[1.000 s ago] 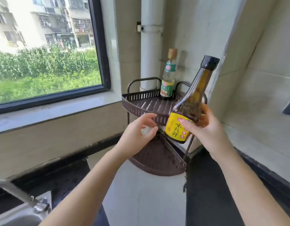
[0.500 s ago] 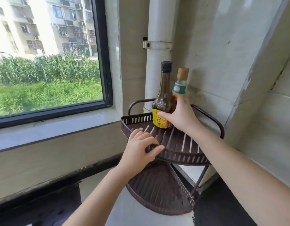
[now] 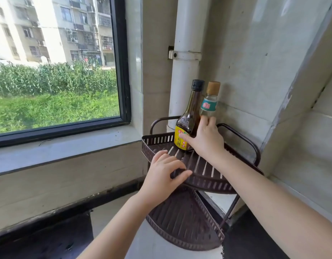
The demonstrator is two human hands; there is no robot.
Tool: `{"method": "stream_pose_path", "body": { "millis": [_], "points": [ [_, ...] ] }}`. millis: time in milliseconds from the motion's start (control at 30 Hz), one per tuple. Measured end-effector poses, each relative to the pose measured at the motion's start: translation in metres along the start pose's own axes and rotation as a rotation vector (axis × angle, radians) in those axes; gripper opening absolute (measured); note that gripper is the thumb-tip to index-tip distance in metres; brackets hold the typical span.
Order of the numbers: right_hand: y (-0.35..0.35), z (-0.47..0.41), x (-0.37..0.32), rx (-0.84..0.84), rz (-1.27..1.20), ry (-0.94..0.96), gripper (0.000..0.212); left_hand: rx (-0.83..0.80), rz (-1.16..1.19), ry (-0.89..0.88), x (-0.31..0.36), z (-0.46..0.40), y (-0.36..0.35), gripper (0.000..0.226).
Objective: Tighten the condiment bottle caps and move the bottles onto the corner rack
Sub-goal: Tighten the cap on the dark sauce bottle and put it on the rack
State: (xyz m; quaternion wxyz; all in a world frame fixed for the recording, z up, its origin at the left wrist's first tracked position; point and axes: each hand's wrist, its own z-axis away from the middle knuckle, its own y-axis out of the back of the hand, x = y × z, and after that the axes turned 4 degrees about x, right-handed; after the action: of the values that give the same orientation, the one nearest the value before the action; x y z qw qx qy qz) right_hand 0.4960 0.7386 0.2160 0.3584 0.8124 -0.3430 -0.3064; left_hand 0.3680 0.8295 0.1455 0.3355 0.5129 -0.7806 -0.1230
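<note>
A dark brown sauce bottle (image 3: 191, 116) with a black cap and yellow label stands upright on the top tier of the brown corner rack (image 3: 208, 181). My right hand (image 3: 206, 140) is wrapped around its lower body. Right behind it stands a clear bottle (image 3: 210, 102) with a tan cap and teal neck label; its lower part is hidden by my hand. My left hand (image 3: 166, 174) rests on the front rim of the top tier, fingers spread over the edge and holding no bottle.
The rack's lower tier (image 3: 182, 221) sits on the counter in the corner. A white pipe (image 3: 187, 53) runs up behind the rack. A window (image 3: 55, 62) with a grey sill is at left. Tiled walls close the corner at right.
One second ago my right hand held the brown bottle tilted in front of the rack. It now stands upright on the top tier beside the clear bottle. My left hand moved onto the rim.
</note>
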Motion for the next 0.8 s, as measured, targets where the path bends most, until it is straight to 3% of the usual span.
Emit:
{"method": "stream_pose_path", "body": {
  "millis": [167,367,500,600,800],
  "points": [
    [0.014,0.005,0.006,-0.057,-0.179,-0.047,0.094,-0.048,-0.012,0.021,0.004,-0.005,0.006,0.036],
    [0.066,0.06,0.016,-0.032,-0.584,0.01,0.05,-0.057,0.077,0.084,0.033,0.012,0.036,0.03],
    [0.079,0.15,0.031,-0.077,-0.821,-0.077,0.024,-0.148,0.21,0.213,0.045,0.071,0.052,0.037],
    [0.065,0.226,0.038,-0.237,-0.853,-0.239,0.023,-0.287,0.261,0.35,0.048,0.13,0.055,0.041],
    [0.041,0.359,0.031,-0.49,-0.689,-0.51,0.037,-0.529,0.347,0.588,0.066,0.246,0.058,0.043]
  ]
}}
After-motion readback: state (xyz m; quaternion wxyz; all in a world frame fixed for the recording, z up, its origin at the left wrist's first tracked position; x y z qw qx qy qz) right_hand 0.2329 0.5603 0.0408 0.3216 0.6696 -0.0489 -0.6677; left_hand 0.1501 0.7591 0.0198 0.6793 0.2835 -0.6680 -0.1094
